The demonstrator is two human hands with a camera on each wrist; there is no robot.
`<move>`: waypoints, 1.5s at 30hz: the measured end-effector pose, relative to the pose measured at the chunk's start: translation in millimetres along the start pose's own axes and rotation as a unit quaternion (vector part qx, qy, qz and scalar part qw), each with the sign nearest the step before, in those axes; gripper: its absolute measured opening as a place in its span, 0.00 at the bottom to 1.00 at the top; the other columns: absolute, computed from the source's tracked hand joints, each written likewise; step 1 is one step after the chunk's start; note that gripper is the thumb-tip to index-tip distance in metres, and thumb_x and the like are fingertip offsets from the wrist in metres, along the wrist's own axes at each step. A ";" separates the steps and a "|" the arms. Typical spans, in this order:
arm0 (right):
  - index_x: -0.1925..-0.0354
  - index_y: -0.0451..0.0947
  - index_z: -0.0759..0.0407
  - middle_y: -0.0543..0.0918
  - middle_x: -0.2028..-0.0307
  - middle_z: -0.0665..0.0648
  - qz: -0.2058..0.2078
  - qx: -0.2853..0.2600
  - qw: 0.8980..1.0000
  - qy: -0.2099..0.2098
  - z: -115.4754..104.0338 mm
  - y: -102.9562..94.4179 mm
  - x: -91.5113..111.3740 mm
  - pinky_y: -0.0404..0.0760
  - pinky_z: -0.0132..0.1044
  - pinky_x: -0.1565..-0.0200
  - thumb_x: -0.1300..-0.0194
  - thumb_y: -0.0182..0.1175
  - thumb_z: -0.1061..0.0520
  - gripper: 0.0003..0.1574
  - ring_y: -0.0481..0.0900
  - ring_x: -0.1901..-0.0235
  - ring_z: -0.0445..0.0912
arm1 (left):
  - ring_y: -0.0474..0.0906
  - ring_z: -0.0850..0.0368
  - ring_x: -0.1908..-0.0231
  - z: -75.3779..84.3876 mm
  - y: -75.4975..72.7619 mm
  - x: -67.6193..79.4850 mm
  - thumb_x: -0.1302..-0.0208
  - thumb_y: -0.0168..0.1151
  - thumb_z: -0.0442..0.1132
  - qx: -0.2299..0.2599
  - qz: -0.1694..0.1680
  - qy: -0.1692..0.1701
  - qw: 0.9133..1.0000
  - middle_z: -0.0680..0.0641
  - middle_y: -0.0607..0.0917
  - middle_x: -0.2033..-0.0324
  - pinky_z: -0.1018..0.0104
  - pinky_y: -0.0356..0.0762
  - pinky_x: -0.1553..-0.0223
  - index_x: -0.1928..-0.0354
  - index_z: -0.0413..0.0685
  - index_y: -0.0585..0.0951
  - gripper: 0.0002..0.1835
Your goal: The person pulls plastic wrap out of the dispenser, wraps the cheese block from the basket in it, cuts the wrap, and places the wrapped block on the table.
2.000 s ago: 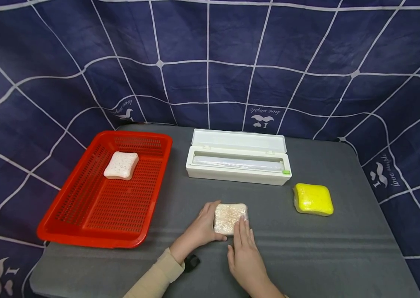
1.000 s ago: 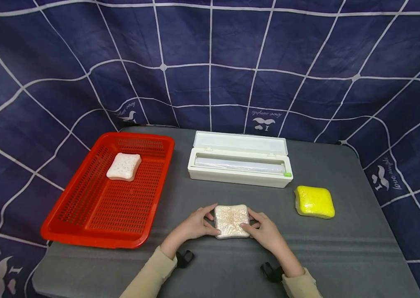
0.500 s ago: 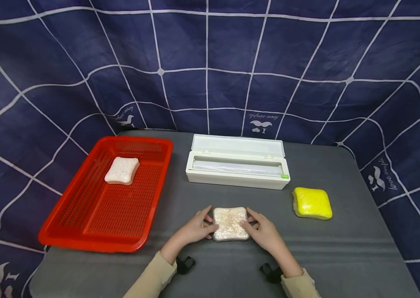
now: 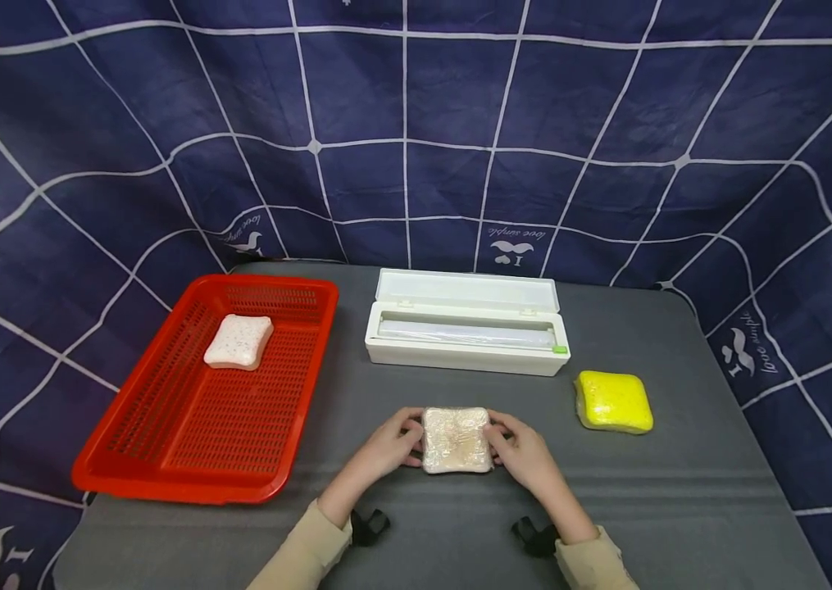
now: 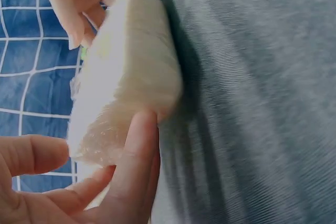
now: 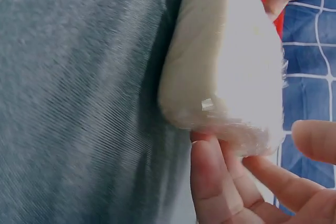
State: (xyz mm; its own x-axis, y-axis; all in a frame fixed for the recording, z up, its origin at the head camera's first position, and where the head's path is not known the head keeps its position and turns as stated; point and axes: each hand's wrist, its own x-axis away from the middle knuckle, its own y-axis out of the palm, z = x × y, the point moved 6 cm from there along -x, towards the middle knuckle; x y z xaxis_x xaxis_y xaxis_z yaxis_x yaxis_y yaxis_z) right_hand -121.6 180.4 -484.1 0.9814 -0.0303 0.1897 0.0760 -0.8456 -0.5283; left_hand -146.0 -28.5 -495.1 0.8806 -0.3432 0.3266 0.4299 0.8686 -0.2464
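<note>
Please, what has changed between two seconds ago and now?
The right hand, flat on top of the cream, square, film-wrapped block before, moved rightward to its right edge. The left hand remains at the left edge. Red plastic basket, long white box and rectangular yellow block stayed put.

Both hands point(image 4: 389, 442) point(image 4: 525, 453) face each other, fingers bent, forearms point(image 4: 345, 490) angled inward.

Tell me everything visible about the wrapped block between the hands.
The wrapped block is cream, thick and squarish with rounded corners, covered in crinkled, glossy clear film that looks like plastic. Its broad face is up, on or just above the grey surface, nearer the camera than the white box. The left hand and right hand touch opposite sides.
</note>
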 end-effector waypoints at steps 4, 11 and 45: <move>0.39 0.74 0.62 0.82 0.53 0.65 0.024 -0.050 0.998 -0.005 -5.4 -7.6 0.9 0.85 0.35 0.64 0.28 0.57 0.53 0.23 0.87 0.65 0.48 | 0.82 0.46 0.53 9.9 -5.1 0.4 0.23 0.47 0.41 0.021 0.019 0.027 0.999 0.35 0.78 0.49 0.58 0.85 0.58 0.34 0.39 0.70 0.21; 0.52 0.73 0.62 0.82 0.48 0.65 0.059 -0.077 0.995 0.000 -6.5 -11.2 5.2 0.81 0.34 0.56 0.28 0.58 0.47 0.20 0.85 0.50 0.54 | 0.82 0.46 0.50 20.0 -7.4 2.4 0.27 0.55 0.47 0.041 0.077 0.069 0.994 0.37 0.81 0.51 0.62 0.84 0.56 0.50 0.38 0.77 0.18; 0.26 0.51 0.70 0.60 0.30 0.74 -0.039 0.077 0.995 -0.056 4.0 26.3 3.4 0.70 0.62 0.39 0.60 0.82 0.47 0.74 0.63 0.33 0.68 | 0.75 0.44 0.46 4.0 -26.4 14.6 0.36 0.66 0.36 -0.056 0.210 0.097 0.971 0.42 0.76 0.50 0.51 0.80 0.48 0.51 0.44 0.78 0.13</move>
State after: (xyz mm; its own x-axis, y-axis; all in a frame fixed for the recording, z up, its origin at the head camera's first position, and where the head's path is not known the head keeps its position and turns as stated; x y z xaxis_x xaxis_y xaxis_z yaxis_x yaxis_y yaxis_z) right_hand -115.5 160.2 -500.7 0.9844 0.0991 0.1455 0.1699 -0.7510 -0.6381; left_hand -145.3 -55.0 -480.1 0.9993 -0.0371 0.0001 0.0336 0.9058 -0.4223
